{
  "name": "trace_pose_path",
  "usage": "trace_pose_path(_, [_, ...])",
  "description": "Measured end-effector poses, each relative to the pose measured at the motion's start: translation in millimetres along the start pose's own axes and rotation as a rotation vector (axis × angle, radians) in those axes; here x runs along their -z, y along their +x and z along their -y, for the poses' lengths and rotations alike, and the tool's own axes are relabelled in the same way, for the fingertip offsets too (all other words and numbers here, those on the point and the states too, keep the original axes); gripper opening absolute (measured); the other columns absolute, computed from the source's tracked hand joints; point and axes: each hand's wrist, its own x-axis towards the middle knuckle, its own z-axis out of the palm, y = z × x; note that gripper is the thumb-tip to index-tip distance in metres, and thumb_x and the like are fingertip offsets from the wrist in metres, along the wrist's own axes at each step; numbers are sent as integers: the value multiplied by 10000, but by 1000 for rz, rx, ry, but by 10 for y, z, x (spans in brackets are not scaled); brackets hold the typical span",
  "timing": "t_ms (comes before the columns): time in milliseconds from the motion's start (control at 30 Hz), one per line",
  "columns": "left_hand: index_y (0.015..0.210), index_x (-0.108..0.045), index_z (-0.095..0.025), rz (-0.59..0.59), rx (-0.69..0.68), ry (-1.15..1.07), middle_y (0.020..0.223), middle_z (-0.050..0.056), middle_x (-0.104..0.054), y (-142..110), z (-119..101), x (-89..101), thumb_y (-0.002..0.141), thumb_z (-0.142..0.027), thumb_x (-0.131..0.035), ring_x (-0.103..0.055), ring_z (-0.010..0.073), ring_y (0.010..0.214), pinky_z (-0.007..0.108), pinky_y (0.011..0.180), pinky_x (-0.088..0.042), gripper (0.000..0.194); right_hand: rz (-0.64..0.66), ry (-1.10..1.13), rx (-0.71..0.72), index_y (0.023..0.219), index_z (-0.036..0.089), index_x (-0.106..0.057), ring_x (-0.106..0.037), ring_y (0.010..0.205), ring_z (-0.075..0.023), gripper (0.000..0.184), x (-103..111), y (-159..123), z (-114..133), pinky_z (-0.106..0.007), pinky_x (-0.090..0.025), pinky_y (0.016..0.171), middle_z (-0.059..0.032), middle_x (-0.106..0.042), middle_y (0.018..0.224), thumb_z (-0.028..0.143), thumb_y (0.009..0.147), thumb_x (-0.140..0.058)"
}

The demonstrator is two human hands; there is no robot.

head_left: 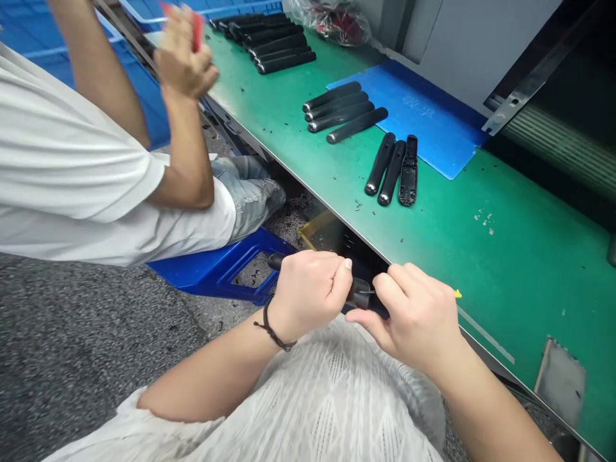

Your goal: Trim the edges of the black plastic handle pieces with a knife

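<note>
My left hand [312, 289] is wrapped round a black plastic handle [360, 293], whose wider end points right and whose narrow end shows past the wrist side. Close by on the right, my right hand [418, 314] is closed on a slim tool with a yellow end [457, 294]. Its thin metal tip meets the handle's wide end; most of the tool is hidden in my fingers. Both hands are above my lap, at the front edge of the green table. Ahead lie two closed black handles [386, 168] beside an open black half-shell [409, 172].
More black handles [344, 106] lie partly on a blue sheet [414, 112], and a further pile [269, 42] is farther back. A co-worker [96, 160] sits at left, a red object in hand. A flat grey plate [561, 382] rests on the green table [520, 256] at right.
</note>
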Motion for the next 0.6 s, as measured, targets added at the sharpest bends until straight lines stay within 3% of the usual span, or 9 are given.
trace_pose_path(167, [524,-413,-182,45,67,69,497,0,-484,19,-24,6,986,-237,-447,-397,117,478,332,542,-225,467,-29,-112,65,666,211,-482,-291,644,-155,518,-26,-8,-34,-339,-182,581,7,-419,640,590,1016,-533])
trace_pose_path(333, [523,-378,-180,131,251,-11,487,-5,-459,50,-49,-33,1029,-338,-414,-345,113,460,331,526,-172,531,-193,-267,163,657,214,-487,-268,632,-160,480,-174,-73,-82,-352,-150,581,11,-387,595,526,1006,-593])
trace_pose_path(467, [619,-403,-197,332,284,-357,566,-14,-497,30,-38,-37,1073,-449,-341,-392,121,523,295,533,-269,522,-301,-180,154,647,215,-462,-259,615,-147,454,-287,-95,-139,-344,-154,582,31,-355,562,438,1006,-629])
trace_pose_path(600, [723,-457,-210,518,319,-706,567,-29,-519,-52,-4,-63,1077,-540,-316,-462,128,531,273,540,-361,504,-275,159,42,785,210,-523,-333,630,-131,247,-278,-98,-195,-297,-254,593,26,-470,635,252,1016,-597])
